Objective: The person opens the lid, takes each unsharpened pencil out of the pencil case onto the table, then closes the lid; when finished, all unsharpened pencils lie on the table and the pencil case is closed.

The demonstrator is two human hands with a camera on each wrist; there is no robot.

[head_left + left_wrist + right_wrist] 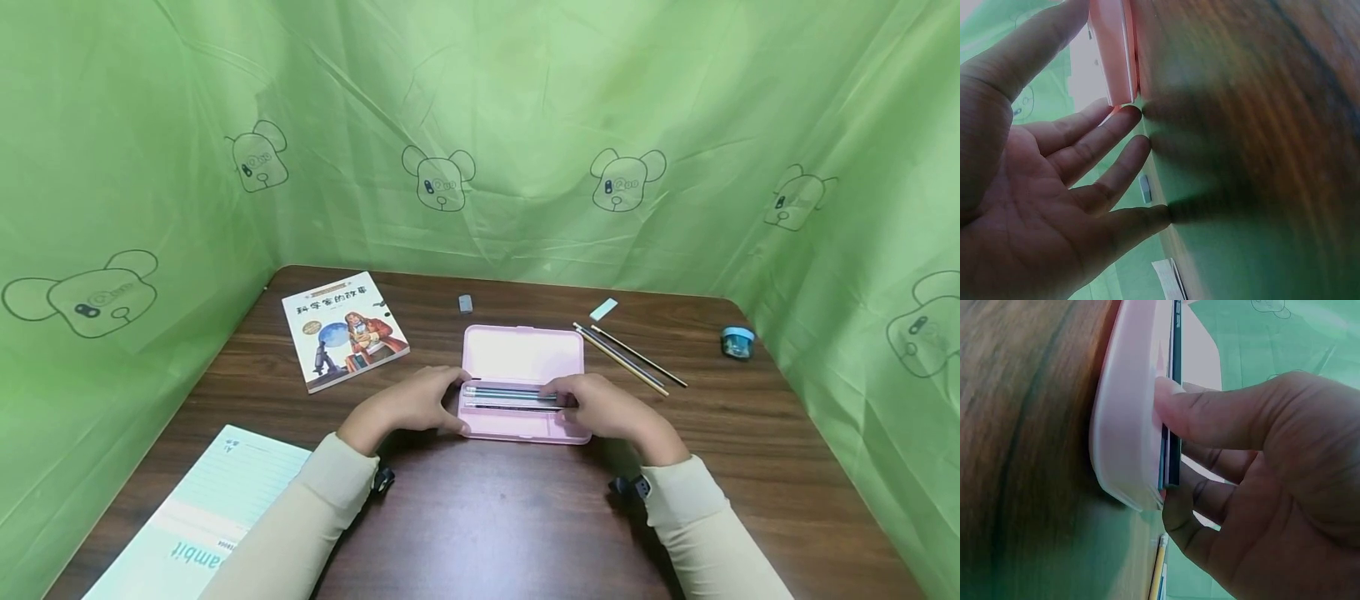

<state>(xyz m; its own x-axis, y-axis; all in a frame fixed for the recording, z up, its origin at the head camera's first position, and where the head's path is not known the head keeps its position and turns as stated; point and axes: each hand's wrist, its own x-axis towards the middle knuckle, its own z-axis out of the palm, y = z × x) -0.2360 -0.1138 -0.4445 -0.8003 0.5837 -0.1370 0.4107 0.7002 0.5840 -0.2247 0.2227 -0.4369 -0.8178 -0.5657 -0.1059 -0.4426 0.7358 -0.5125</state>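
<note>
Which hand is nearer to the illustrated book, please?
Left. The left hand is at the left end of the pink case, below and right of the book in the head view; the right hand is farther, at the right end.

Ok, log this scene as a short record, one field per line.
Left grip: touching the left end of the pink pencil case
Right grip: pinching pencils at the case
Case lid: open
Left of case: book, notebook
Beyond case: grey eraser, pale blue eraser
Right of case: loose pencils, blue-lidded jar
</note>
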